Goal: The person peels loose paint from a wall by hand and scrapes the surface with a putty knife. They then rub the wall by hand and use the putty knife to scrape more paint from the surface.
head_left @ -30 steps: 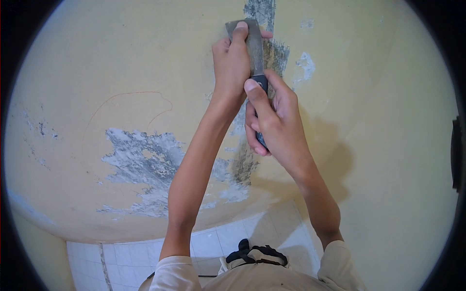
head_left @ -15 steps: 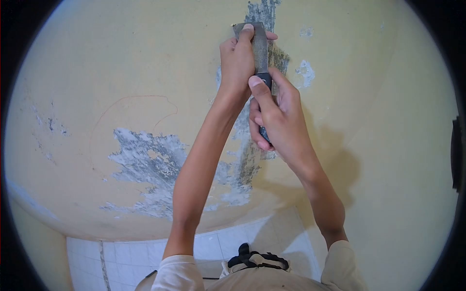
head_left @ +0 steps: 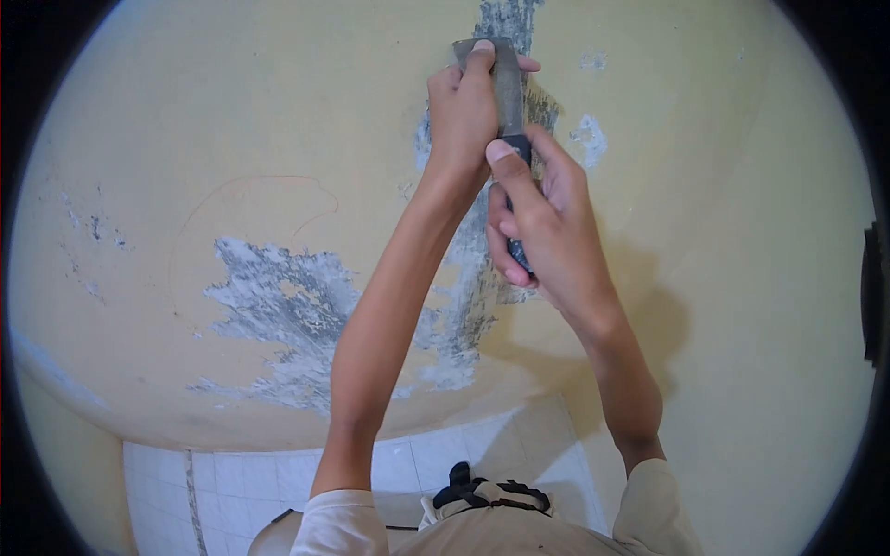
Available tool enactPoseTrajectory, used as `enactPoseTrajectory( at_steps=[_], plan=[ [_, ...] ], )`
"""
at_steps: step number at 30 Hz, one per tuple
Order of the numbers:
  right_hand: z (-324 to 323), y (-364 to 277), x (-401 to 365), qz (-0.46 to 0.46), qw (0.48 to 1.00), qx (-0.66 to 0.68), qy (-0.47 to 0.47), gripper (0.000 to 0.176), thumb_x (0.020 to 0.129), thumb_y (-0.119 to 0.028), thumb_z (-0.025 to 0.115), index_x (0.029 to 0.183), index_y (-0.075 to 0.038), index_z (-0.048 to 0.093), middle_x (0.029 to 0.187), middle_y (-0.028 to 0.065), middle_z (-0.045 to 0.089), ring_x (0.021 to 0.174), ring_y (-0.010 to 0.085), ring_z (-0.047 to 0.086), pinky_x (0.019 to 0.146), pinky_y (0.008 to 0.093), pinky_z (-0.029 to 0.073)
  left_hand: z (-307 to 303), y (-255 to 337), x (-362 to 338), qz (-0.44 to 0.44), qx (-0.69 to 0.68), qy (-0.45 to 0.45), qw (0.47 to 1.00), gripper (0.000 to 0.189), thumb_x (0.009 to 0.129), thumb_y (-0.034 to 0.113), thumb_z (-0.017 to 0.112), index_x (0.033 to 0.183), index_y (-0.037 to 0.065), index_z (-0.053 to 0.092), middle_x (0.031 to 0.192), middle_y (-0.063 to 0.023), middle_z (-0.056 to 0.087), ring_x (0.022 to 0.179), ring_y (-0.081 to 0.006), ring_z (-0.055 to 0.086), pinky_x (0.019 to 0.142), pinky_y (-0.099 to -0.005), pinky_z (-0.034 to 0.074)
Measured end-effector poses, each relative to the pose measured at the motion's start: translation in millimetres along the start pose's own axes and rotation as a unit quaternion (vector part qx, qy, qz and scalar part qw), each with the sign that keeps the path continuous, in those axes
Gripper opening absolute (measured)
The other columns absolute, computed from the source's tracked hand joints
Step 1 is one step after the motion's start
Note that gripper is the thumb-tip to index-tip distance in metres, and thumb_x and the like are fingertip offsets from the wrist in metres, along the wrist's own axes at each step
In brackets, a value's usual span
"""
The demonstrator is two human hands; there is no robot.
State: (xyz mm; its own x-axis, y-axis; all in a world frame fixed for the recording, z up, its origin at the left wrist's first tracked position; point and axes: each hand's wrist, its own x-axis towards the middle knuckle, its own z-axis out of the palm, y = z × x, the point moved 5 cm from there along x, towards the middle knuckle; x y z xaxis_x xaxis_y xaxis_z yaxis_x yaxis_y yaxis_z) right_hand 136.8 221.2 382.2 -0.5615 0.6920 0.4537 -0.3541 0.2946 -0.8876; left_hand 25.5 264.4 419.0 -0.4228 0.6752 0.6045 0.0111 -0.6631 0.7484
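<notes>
A scraper (head_left: 509,97) with a flat metal blade and a dark handle is held against the yellow wall (head_left: 278,120), blade pointing up. My right hand (head_left: 553,208) is wrapped around the handle, its thumb lying along the top of it. My left hand (head_left: 461,116) grips the blade higher up, with the thumb pressed on its face near the wide edge and a fingertip showing past the far side. Behind the blade runs a grey strip of bared wall (head_left: 505,17), partly hidden by both hands.
A large grey, flaked patch (head_left: 278,296) spreads across the lower left of the wall. Small chipped spots (head_left: 589,139) lie right of the blade. A thin red curved line (head_left: 269,177) marks the wall. Below is a white tiled floor (head_left: 241,477); a dark object (head_left: 871,292) sits at the right edge.
Both hands and the scraper have shifted slightly right and a touch upward in view. The view itself has moved a little. Both holds on the scraper stay the same.
</notes>
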Motion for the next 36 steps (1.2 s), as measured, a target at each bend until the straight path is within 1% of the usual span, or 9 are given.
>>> enactPoseTrajectory(
  at_steps=[9, 12, 14, 15, 19, 24, 26, 29, 36],
  plan=[
    [-7, 12, -14, 0.060, 0.998, 0.025, -0.018, 0.023, 0.102, -0.027, 0.050, 0.105, -0.004, 0.045, 0.052, -0.0033, 0.032, 0.030, 0.0075, 0.035, 0.028, 0.0242, 0.022, -7, -19, -18, -0.021, -0.010, 0.030, 0.999, 0.047, 0.099, 0.034, 0.042, 0.089, 0.001, 0.074, 0.064, 0.0004, 0.054, 0.053, -0.0094, 0.043, 0.053, -0.0273, 0.036],
    [-9, 20, -11, 0.051, 0.998, -0.014, -0.034, 0.024, 0.102, -0.021, 0.047, 0.109, 0.002, 0.043, 0.052, 0.0010, 0.038, 0.029, 0.0110, 0.039, 0.028, 0.0276, 0.026, -7, -23, -16, 0.007, 0.011, 0.035, 0.999, 0.046, 0.099, 0.033, 0.042, 0.090, 0.002, 0.074, 0.064, 0.0001, 0.054, 0.052, -0.0099, 0.044, 0.051, -0.0271, 0.036],
    [-5, 9, -8, 0.029, 0.999, 0.007, -0.012, 0.023, 0.102, -0.027, 0.051, 0.104, -0.004, 0.045, 0.054, -0.0025, 0.034, 0.030, 0.0073, 0.034, 0.028, 0.0238, 0.022, -2, -9, -9, 0.016, -0.004, 0.045, 0.999, 0.045, 0.099, 0.028, 0.042, 0.083, 0.000, 0.073, 0.065, -0.0016, 0.059, 0.057, -0.0108, 0.049, 0.054, -0.0291, 0.039],
    [-7, 11, -10, 0.035, 0.999, 0.007, -0.011, 0.023, 0.102, -0.027, 0.051, 0.104, -0.004, 0.045, 0.054, -0.0025, 0.034, 0.030, 0.0073, 0.034, 0.028, 0.0238, 0.022, -1, -8, -10, -0.032, -0.046, 0.032, 0.998, 0.045, 0.099, 0.029, 0.042, 0.083, 0.000, 0.073, 0.065, -0.0013, 0.059, 0.057, -0.0113, 0.049, 0.055, -0.0289, 0.039],
    [-10, 18, -14, 0.036, 0.999, -0.021, -0.029, 0.025, 0.101, -0.027, 0.051, 0.104, -0.004, 0.045, 0.054, -0.0024, 0.034, 0.030, 0.0075, 0.034, 0.028, 0.0241, 0.022, -7, -24, -13, 0.035, 0.027, 0.034, 0.998, 0.046, 0.098, 0.035, 0.042, 0.091, 0.003, 0.074, 0.062, -0.0009, 0.053, 0.053, -0.0104, 0.047, 0.051, -0.0270, 0.038],
    [-12, 4, -10, 0.036, 0.999, -0.011, -0.028, 0.024, 0.101, -0.027, 0.051, 0.105, -0.004, 0.045, 0.054, -0.0022, 0.035, 0.030, 0.0075, 0.034, 0.028, 0.0246, 0.022, -1, -17, -10, 0.000, -0.009, 0.044, 0.999, 0.045, 0.098, 0.037, 0.045, 0.091, 0.003, 0.074, 0.062, -0.0003, 0.053, 0.055, -0.0097, 0.046, 0.051, -0.0268, 0.036],
    [-16, 17, -17, 0.049, 0.997, -0.046, -0.030, 0.026, 0.102, -0.022, 0.047, 0.117, 0.000, 0.045, 0.050, 0.0004, 0.040, 0.030, 0.0104, 0.040, 0.029, 0.0278, 0.026, -2, -24, -20, 0.007, -0.002, 0.051, 0.999, 0.046, 0.099, 0.034, 0.044, 0.084, 0.000, 0.072, 0.064, -0.0027, 0.058, 0.058, -0.0113, 0.049, 0.055, -0.0289, 0.039],
    [-14, 7, -2, 0.000, 1.000, -0.027, -0.009, 0.023, 0.102, -0.026, 0.051, 0.104, -0.003, 0.045, 0.054, -0.0024, 0.035, 0.030, 0.0074, 0.034, 0.028, 0.0247, 0.023, 3, -9, -3, 0.043, 0.026, 0.054, 0.997, 0.047, 0.099, 0.035, 0.044, 0.084, 0.000, 0.072, 0.064, -0.0024, 0.058, 0.057, -0.0112, 0.049, 0.055, -0.0291, 0.039],
    [-22, 10, -5, 0.037, 0.998, -0.036, -0.043, 0.026, 0.101, -0.028, 0.052, 0.107, -0.003, 0.046, 0.054, -0.0031, 0.035, 0.032, 0.0068, 0.035, 0.029, 0.0233, 0.023, 5, -23, -7, 0.032, -0.010, 0.063, 0.997, 0.047, 0.099, 0.032, 0.042, 0.084, 0.000, 0.072, 0.061, -0.0008, 0.053, 0.055, -0.0117, 0.046, 0.054, -0.0294, 0.039]
  ],
)
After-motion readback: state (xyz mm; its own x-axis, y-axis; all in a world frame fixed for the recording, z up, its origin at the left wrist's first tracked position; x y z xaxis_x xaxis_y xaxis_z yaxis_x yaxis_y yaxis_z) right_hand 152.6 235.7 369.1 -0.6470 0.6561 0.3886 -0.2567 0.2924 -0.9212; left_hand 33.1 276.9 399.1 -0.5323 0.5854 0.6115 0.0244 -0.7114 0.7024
